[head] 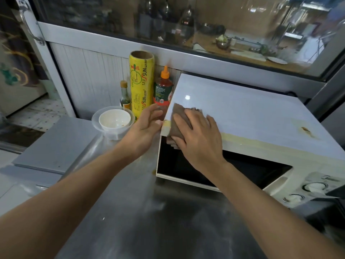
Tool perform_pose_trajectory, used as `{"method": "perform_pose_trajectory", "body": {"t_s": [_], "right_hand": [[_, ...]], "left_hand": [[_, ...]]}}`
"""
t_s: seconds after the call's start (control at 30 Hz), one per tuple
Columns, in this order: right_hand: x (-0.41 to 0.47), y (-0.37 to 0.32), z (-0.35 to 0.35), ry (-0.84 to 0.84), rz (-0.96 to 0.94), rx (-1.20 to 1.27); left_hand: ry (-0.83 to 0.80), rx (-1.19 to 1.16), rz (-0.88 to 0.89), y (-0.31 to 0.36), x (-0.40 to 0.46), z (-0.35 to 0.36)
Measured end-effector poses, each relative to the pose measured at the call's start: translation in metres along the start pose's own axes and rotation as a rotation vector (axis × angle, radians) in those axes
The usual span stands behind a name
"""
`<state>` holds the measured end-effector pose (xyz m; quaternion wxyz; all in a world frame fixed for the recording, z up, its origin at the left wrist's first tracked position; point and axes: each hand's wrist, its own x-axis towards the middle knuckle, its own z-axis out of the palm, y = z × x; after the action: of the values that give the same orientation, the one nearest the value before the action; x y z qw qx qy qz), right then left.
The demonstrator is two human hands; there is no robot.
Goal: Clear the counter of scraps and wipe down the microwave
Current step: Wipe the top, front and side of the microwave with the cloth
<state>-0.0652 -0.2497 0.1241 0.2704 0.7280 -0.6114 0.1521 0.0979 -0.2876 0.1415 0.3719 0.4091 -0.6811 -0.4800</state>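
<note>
Wiping the microwave's near-left top corner

We press the brown cloth [177, 124] flat under our right hand [197, 135], fingers spread over it, where it folds over the top front edge of the microwave [252, 113]. Our left hand [147, 128] is open, fingers straight, against the left side of the corner, steadying the box. To do this well, we judge it best to keep the palm flat and the pressure even, work right along the yellowed front strip, then over the top toward the brown stain [306, 130] near the right edge, which likely needs firmer rubbing. The bowl [114, 119] and bottles stand just left on the counter [149, 221], so sweeps should stay clear of them.
</note>
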Motion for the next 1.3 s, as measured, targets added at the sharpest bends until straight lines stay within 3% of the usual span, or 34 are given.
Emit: {"method": "perform_pose_trajectory", "body": {"t_s": [0.13, 0.27, 0.37, 0.47, 0.67, 0.87, 0.97, 1.13, 1.3], "right_hand": [[-0.051, 0.07, -0.017, -0.059, 0.069, -0.088], [-0.105, 0.139, -0.041, -0.135, 0.21, -0.158], [-0.128, 0.162, -0.05, -0.138, 0.328, -0.148], [-0.119, 0.14, -0.045, -0.019, 0.381, -0.064], [-0.058, 0.063, -0.021, 0.057, 0.189, 0.069], [-0.085, 0.113, -0.028, 0.049, 0.126, 0.041], [-0.083, 0.111, -0.028, 0.02, 0.129, 0.052], [-0.067, 0.111, -0.024, -0.036, -0.02, 0.102], [-0.08, 0.128, -0.029, -0.007, 0.032, 0.149]], "left_hand": [[0.071, 0.567, 0.135, 0.009, -0.003, 0.029], [0.101, 0.791, 0.184, 0.01, -0.001, 0.066], [0.15, 0.818, 0.158, 0.016, -0.002, 0.086], [0.13, 0.793, 0.2, 0.022, -0.003, 0.103], [0.173, 0.729, 0.192, 0.03, 0.001, 0.126], [0.132, 0.762, 0.211, 0.028, 0.002, 0.116], [0.125, 0.759, 0.215, 0.028, 0.004, 0.114], [0.146, 0.753, 0.22, 0.028, 0.006, 0.117], [0.154, 0.712, 0.229, 0.025, 0.004, 0.116]]}}
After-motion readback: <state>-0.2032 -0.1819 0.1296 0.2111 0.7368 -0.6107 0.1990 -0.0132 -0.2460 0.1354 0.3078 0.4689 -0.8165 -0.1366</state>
